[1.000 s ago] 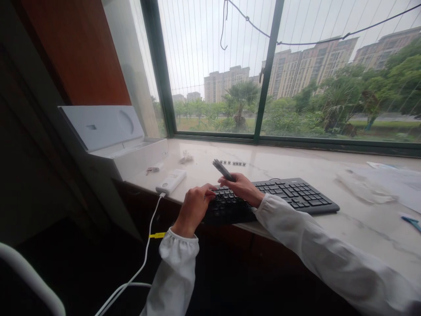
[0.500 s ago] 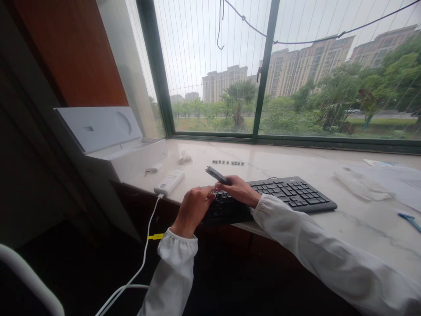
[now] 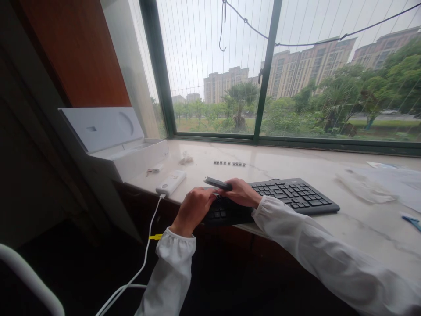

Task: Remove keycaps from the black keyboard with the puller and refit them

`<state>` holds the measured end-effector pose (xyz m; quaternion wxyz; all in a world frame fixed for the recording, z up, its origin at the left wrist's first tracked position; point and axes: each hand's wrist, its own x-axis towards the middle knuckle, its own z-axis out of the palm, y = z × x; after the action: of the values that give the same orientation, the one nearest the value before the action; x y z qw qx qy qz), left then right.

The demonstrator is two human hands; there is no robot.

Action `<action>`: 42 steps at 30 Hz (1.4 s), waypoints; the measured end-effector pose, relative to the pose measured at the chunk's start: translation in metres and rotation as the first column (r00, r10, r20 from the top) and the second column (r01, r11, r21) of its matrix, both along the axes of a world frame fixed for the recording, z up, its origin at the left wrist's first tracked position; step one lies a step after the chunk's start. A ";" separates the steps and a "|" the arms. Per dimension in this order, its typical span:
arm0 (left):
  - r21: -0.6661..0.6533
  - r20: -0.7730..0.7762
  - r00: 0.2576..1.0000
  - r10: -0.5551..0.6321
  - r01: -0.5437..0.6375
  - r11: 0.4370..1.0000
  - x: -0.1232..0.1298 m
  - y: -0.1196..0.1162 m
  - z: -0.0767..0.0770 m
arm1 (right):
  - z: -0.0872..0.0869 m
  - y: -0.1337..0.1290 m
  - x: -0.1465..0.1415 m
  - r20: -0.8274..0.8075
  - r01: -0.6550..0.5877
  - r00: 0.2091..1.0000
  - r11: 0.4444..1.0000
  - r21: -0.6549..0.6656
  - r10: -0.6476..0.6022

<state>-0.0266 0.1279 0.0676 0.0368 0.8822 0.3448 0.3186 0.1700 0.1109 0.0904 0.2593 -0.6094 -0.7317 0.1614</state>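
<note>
A black keyboard (image 3: 292, 193) lies on the marble sill, its left part beneath my hands. My right hand (image 3: 241, 192) is wrapped round a dark, flat tool (image 3: 217, 182) whose tip points left. Over the keyboard's left end, the fingertips of my left hand (image 3: 194, 208) are pinched together and meet the right fingertips; anything between them is too small to make out. Several small pieces (image 3: 229, 163) stand in a row on the sill behind the keyboard.
An open white box (image 3: 131, 153) sits at the left. In front of it lies a white power bank (image 3: 171, 182) with a white cable (image 3: 150, 232). Clear plastic (image 3: 366, 186) and a blue tool (image 3: 411, 220) are at the right.
The dark tool in my right hand has tilted flatter, its tip now lower and slightly further left. My left hand stays pinched in nearly the same place. The view has shifted slightly.
</note>
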 end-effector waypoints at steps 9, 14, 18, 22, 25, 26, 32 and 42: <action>-0.101 0.171 0.985 -0.013 0.031 0.994 -0.005 0.005 -0.009 | -0.002 -0.001 -0.003 -0.046 -0.042 0.998 0.998 -0.037 0.040; -0.132 0.179 0.983 -0.032 0.056 0.990 -0.006 0.008 -0.008 | -0.003 -0.001 -0.003 -0.036 -0.036 0.999 0.999 -0.021 0.035; -0.144 0.130 0.988 -0.081 0.100 0.984 -0.009 0.011 -0.001 | -0.003 -0.002 -0.003 -0.047 -0.043 0.998 0.999 -0.020 0.042; -0.115 0.045 0.993 -0.110 0.114 0.987 -0.011 0.013 0.005 | -0.003 -0.003 -0.004 -0.039 -0.028 0.999 0.999 -0.021 0.027; -0.049 -0.021 0.991 -0.134 0.133 0.990 -0.010 0.015 0.007 | -0.003 -0.003 -0.004 -0.032 -0.021 0.999 1.000 -0.014 0.020; -0.026 -0.045 0.988 -0.146 0.145 0.989 -0.010 0.015 0.007 | -0.003 -0.003 -0.004 -0.031 -0.021 0.999 1.000 -0.013 0.021; 0.028 -0.075 0.977 -0.202 0.204 0.978 -0.008 0.018 0.009 | -0.002 -0.003 -0.004 -0.021 -0.016 1.000 1.000 -0.017 0.016; 0.002 -0.089 0.972 -0.218 0.219 0.976 -0.008 0.018 0.009 | -0.002 -0.001 -0.003 -0.007 0.027 1.000 1.000 -0.012 -0.027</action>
<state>-0.0347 0.1463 0.0768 0.0513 0.9281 0.2453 0.2755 0.1670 0.1095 0.0887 0.2603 -0.6201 -0.7215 0.1647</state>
